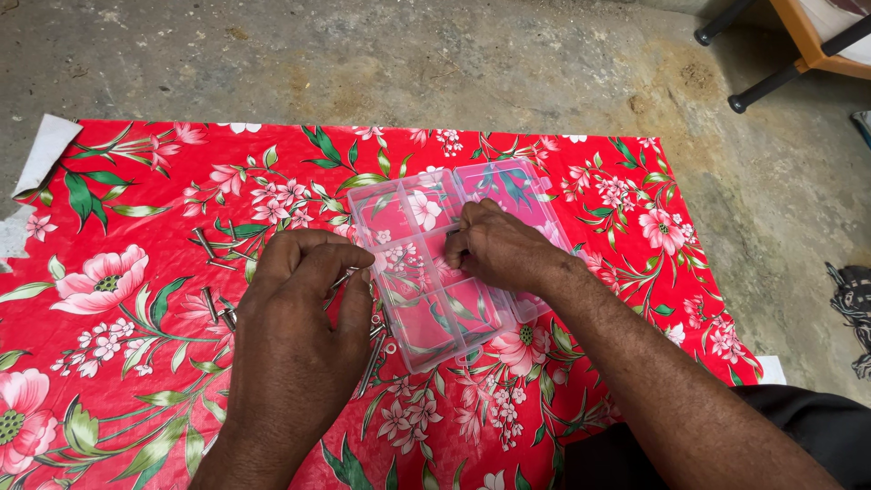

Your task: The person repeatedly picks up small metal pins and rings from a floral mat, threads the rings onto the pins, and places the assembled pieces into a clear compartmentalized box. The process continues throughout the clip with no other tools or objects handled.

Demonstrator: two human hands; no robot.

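A clear plastic organiser box with several compartments lies open on a red floral cloth; its clear lid is folded back to the right. My right hand rests over the box's middle compartments, fingers curled; whether it holds anything is hidden. My left hand hovers just left of the box, fingers pinched on a thin metal bolt. Loose metal bolts lie on the cloth left of that hand, and small nuts and washers sit beside the box's left edge.
The cloth is spread on a rough concrete floor. A white paper scrap lies at the cloth's far left corner. Black-tipped furniture legs stand at the top right. A dark rag lies at the right edge.
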